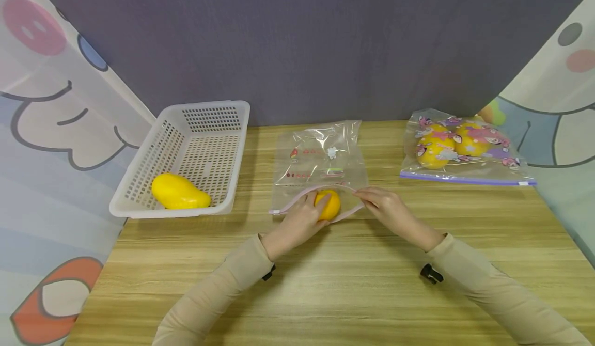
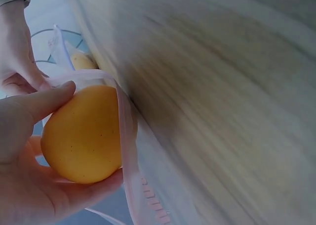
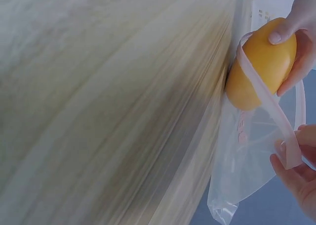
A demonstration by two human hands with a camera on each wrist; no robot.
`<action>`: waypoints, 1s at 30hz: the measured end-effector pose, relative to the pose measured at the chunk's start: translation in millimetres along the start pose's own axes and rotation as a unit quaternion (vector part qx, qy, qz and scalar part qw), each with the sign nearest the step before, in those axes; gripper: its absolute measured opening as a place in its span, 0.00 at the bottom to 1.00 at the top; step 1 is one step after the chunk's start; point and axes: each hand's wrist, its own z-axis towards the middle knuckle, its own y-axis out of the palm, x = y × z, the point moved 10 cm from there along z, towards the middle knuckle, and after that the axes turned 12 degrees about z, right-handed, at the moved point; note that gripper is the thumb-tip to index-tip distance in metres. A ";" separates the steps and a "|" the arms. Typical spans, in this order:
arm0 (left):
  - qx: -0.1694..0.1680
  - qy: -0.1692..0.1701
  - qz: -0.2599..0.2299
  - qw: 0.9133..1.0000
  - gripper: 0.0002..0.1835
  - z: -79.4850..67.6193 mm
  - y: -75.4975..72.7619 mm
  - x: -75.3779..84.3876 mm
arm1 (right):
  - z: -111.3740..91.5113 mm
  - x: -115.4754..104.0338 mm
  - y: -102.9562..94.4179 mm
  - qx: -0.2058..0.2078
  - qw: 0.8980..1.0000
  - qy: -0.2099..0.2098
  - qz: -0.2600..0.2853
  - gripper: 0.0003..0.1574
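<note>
My left hand (image 1: 299,219) grips a smooth orange-yellow fruit (image 1: 329,205), its thumb on one side and fingers underneath. Small dark specks dot the fruit (image 2: 84,136) in the left wrist view. It sits within the mouth of a clear zip bag (image 1: 321,155) that lies on the table, printed with small red pictures. The bag's pink zip strip (image 3: 264,91) crosses over the fruit in the right wrist view. At the mouth's right end my right hand (image 1: 388,209) pinches that strip between thumb and fingers, holding the opening apart.
To the left, a white plastic basket (image 1: 237,170) contains a yellow mango (image 1: 178,192). A second zip bag (image 1: 502,173) with a purple slider edge lies at the right, several yellow fruits inside. A dark panel (image 1: 297,51) stands behind the wooden table (image 1: 344,284).
</note>
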 end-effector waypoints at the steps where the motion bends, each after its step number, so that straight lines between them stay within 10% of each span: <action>1: 0.000 0.001 0.003 1.000 0.32 -0.1 0.6 0.1 | 0.0 0.1 0.0 0.000 1.000 0.000 0.001 0.19; 22: -0.102 0.015 0.017 0.995 0.30 -9.1 18.9 1.5 | -0.1 0.8 -0.1 -0.001 1.000 0.000 0.007 0.19; 30: -0.029 0.024 0.095 0.995 0.28 -1.5 8.1 4.8 | -0.2 0.8 -0.6 0.002 1.000 0.000 0.009 0.18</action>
